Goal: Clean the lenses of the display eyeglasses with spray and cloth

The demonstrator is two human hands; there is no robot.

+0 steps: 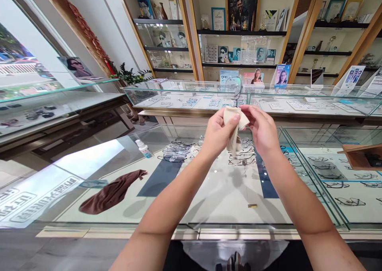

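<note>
A beige cleaning cloth (234, 129) is held in mid-air above the glass display counter (209, 207), wrapped around the lower part of a pair of eyeglasses (233, 86) whose clear lens rises above it. The left hand (219, 133) pinches the cloth between thumb and fingers. The right hand (262, 129) pinches its opposite edge, fingers pressed together. On the counter, well apart to the left, lie a brown cloth (112, 192) and a small spray bottle (143, 148). Spectacle frames (176, 151) lie beneath the glass.
</note>
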